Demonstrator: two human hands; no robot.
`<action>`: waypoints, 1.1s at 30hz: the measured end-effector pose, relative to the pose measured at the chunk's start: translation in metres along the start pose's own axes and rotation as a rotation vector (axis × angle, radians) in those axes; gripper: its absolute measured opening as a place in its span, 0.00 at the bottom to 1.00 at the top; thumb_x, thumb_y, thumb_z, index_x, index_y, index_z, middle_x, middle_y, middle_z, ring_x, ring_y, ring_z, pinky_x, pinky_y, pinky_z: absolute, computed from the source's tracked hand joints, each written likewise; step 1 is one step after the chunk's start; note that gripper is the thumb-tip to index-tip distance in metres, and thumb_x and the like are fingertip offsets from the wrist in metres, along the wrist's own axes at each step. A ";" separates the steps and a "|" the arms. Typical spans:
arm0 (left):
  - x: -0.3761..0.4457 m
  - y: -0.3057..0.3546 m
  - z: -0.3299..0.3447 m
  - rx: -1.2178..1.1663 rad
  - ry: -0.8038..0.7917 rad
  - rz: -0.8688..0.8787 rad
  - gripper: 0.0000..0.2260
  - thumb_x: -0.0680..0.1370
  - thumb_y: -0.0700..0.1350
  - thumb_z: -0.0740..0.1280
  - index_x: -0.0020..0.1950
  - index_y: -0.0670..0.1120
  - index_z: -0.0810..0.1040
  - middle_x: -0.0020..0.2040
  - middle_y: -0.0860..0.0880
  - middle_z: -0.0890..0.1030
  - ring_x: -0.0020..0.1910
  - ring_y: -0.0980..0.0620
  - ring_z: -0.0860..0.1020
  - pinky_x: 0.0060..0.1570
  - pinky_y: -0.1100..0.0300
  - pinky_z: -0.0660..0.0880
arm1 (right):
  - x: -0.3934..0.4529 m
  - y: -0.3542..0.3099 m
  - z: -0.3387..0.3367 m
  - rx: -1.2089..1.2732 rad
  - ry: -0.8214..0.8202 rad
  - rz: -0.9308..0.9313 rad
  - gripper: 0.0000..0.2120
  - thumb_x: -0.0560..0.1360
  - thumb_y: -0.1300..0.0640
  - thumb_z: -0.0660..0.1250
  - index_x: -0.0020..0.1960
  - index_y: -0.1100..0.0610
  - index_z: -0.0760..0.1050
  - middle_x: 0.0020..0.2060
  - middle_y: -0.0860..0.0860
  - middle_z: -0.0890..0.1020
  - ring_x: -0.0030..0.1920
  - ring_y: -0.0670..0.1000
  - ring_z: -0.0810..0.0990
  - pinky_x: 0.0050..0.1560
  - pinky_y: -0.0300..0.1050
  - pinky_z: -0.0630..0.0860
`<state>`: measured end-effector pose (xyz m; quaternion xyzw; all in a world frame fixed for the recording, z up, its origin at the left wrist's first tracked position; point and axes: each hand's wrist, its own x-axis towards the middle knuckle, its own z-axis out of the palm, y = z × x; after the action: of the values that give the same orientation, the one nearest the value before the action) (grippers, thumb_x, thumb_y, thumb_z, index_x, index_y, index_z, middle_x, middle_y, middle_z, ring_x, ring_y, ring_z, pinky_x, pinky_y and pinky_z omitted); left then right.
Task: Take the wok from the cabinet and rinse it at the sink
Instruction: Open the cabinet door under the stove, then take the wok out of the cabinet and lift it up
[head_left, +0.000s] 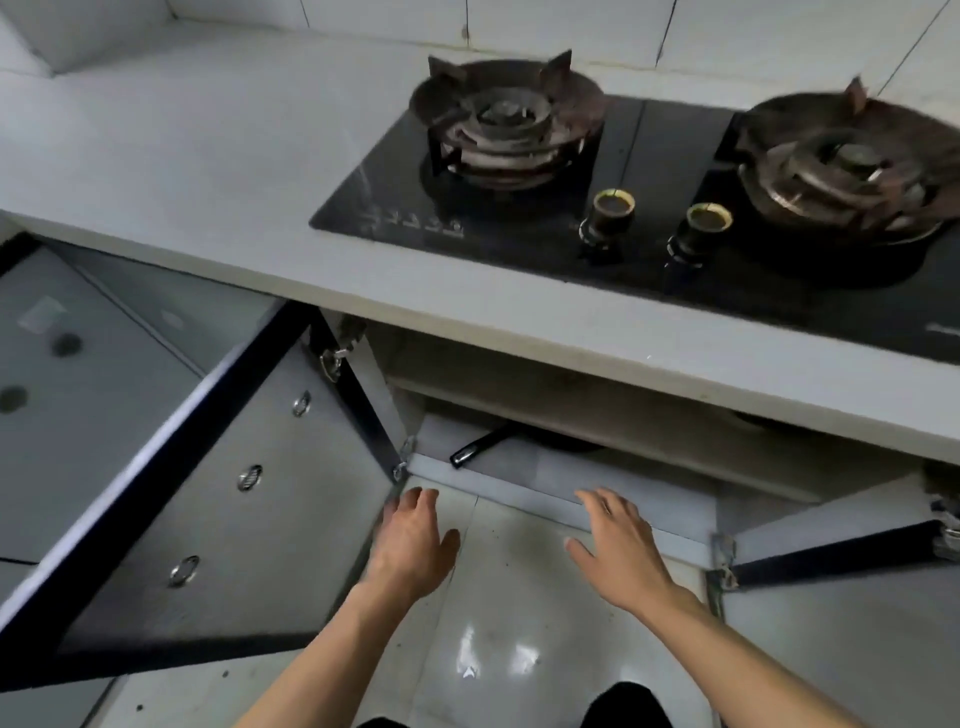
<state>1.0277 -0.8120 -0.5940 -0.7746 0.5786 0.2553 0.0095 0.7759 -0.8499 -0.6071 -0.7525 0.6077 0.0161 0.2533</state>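
Head view: the wok (524, 441) lies on the cabinet floor (519, 467) just inside its front edge, pan body hidden under the bench (208, 171), black handle (470, 449) pointing out toward the front left corner. It sits ahead of and above both hands in frame, handle running diagonally toward my left hand (415, 540), which looks nearer. My right hand (621, 551) hovers by the front edge. Both grips are spread wide, fingers straight, holding and touching nothing.
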 end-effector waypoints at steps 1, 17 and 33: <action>0.014 -0.004 0.018 -0.002 0.018 0.006 0.28 0.78 0.56 0.63 0.74 0.47 0.61 0.73 0.45 0.67 0.71 0.43 0.64 0.68 0.50 0.66 | 0.014 0.007 0.020 -0.009 -0.002 0.001 0.29 0.78 0.45 0.61 0.74 0.53 0.58 0.74 0.52 0.62 0.73 0.54 0.58 0.71 0.49 0.60; 0.222 -0.074 0.260 -0.147 0.392 0.166 0.20 0.76 0.51 0.67 0.66 0.47 0.71 0.65 0.48 0.75 0.65 0.46 0.69 0.62 0.53 0.70 | 0.207 0.105 0.224 0.054 0.193 -0.038 0.32 0.74 0.45 0.62 0.75 0.53 0.60 0.74 0.56 0.62 0.74 0.58 0.59 0.71 0.49 0.56; 0.310 -0.030 0.287 0.193 0.436 0.236 0.23 0.75 0.52 0.62 0.68 0.46 0.67 0.66 0.45 0.70 0.64 0.43 0.67 0.60 0.51 0.68 | 0.230 0.128 0.249 0.038 0.126 -0.034 0.34 0.77 0.44 0.62 0.77 0.48 0.51 0.78 0.53 0.51 0.76 0.56 0.48 0.74 0.51 0.52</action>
<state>1.0060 -0.9900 -0.9781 -0.7340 0.6749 0.0254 -0.0716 0.7888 -0.9754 -0.9463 -0.7573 0.6097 -0.0471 0.2292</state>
